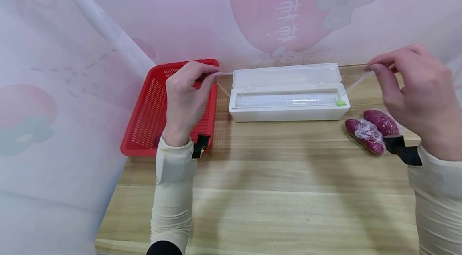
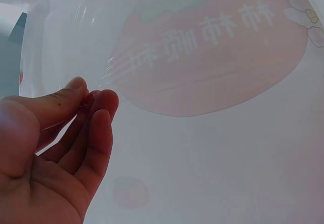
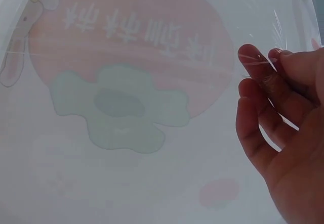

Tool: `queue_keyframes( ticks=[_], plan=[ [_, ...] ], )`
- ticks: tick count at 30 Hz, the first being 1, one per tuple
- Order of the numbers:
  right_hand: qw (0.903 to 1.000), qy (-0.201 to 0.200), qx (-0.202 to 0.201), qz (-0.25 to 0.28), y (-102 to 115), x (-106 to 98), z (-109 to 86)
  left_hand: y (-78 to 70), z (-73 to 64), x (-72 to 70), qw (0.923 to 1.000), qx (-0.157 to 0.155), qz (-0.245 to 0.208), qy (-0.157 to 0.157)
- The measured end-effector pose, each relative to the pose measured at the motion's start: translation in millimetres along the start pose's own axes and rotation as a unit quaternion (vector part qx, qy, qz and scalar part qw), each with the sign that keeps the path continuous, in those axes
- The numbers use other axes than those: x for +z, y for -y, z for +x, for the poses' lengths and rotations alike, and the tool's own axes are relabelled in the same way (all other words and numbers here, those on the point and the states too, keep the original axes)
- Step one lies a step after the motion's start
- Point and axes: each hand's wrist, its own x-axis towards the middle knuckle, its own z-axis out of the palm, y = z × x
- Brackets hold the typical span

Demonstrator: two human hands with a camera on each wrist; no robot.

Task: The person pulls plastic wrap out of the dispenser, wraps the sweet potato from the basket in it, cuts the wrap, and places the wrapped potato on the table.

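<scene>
Clear cling film (image 1: 355,83) stretches between both hands above a white dispenser box (image 1: 288,116), its lid tipped back. My left hand (image 1: 187,96) pinches one corner of the film between thumb and fingers, left of the box. At the right, my right hand (image 1: 420,90) pinches the other corner. Inside the box lies the film roll (image 1: 288,100), with a small green tab (image 1: 341,103) at its right end. Glints on the film (image 2: 85,14) show in the left wrist view. The right wrist view shows the film (image 3: 277,24) reaching the fingertips of that hand.
A red perforated basket (image 1: 127,146) stands at the left, partly behind the left arm; something dark purple shows inside. Two film-wrapped purple-red items (image 1: 368,136), like sweet potatoes, lie near the right wrist. A printed curtain (image 1: 195,14) hangs behind the wooden table (image 1: 288,207).
</scene>
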Motion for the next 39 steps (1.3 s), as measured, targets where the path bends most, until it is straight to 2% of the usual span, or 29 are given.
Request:
queue_keyframes(
  ticks=[8, 12, 16, 18, 21, 26, 32, 39],
  plan=[
    [0.9994, 0.008, -0.010, -0.031, 1.6, -8.4, 2.4, -3.3, -1.4, -4.1, 0.9991, 0.032, -0.005, -0.029],
    [0.9995, 0.009, -0.011, -0.028, 2.4, -9.9, 2.1, -4.2, -2.8, -3.5, 0.9979, 0.032, -0.024, -0.051],
    [0.9997, -0.024, -0.002, 0.004, 2.3, -7.8, -1.1, -5.5, -5.7, -5.7, 0.9978, 0.037, -0.019, -0.050],
    [0.9988, -0.043, 0.005, 0.023, 2.5, -7.1, -4.3, -5.9, -8.0, -7.9, 0.9982, 0.043, -0.016, -0.039],
    [0.9980, -0.050, 0.012, 0.036, 2.5, -9.7, -9.4, -6.1, -11.4, -12.0, 0.9978, 0.055, -0.034, -0.015],
    [0.9983, -0.017, 0.007, 0.055, 0.0, -14.8, -20.1, -3.6, -17.2, -18.9, 0.9921, 0.064, -0.100, 0.041],
    [0.9932, 0.026, 0.022, 0.112, -2.1, -17.5, -34.2, 0.8, -25.8, -23.2, 0.9737, 0.050, -0.196, 0.104],
    [0.9836, 0.085, 0.042, 0.153, 0.1, -22.3, -47.4, 6.6, -36.6, -24.1, 0.9465, 0.045, -0.268, 0.175]
  ],
)
